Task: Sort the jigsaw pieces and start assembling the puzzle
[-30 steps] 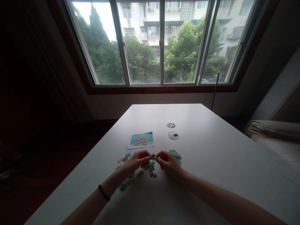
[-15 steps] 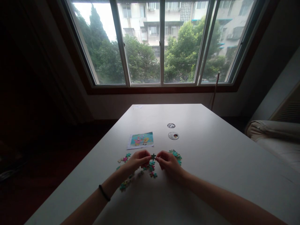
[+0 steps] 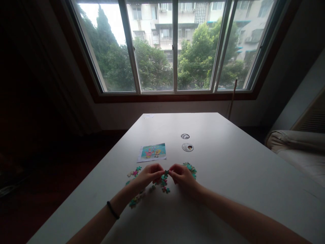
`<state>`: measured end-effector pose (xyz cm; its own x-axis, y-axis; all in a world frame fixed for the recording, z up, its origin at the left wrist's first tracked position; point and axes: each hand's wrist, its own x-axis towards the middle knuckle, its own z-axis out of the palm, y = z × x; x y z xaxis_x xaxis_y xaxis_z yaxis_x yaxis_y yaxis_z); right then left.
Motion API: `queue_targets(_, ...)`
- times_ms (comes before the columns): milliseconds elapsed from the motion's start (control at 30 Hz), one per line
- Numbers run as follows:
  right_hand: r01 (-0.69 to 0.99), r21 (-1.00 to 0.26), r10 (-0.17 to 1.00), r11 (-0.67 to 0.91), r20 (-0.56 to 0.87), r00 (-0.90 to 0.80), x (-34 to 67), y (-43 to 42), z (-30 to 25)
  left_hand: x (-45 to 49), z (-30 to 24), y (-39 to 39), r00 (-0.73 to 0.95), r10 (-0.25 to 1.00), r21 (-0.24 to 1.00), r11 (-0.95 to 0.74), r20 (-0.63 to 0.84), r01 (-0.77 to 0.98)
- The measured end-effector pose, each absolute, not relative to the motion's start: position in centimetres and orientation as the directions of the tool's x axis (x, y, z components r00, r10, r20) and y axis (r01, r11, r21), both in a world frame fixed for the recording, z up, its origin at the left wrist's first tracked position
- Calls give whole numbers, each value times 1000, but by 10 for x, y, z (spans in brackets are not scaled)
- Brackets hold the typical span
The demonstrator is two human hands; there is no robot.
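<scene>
Between my two hands is a small dark green jigsaw puzzle piece, raised over the table. My left hand, with a black band on its wrist, pinches the piece from the left. From the right, the thumb and fingertips of my right hand close on its other edge. Loose puzzle pieces in green and pink lie under and between the hands, partly hidden by them. More pieces are spread by my left forearm, and a green pile lies beyond my right hand.
A cartoon picture sheet lies past the hands on the white table. Two round stickers or discs are to its right. A scrap of clear or white material is at the far edge. A sofa stands at the right.
The puzzle piece has dipped slightly and turned between the fingertips, and my left fingers now cover more of its left side. Other things stay in place.
</scene>
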<state>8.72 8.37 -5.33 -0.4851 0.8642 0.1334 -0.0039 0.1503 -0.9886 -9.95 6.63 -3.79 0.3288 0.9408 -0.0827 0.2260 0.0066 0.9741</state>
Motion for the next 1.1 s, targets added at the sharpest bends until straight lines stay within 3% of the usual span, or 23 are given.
queue_targets(167, 47, -986, 855, 159, 114, -507, 89, 81, -48, -98, -34, 65, 310, 948, 972, 1, -77, 237)
queue_targets(500, -80, -993, 873, 85, 113, -474, 89, 85, -51, -98, -35, 65, 279, 957, 967, 3, -77, 256)
queue_targets(1100, -123, -992, 850, 16, 78, -521, 87, 87, -54, -99, -38, 67, 303, 952, 971, -33, -42, 238)
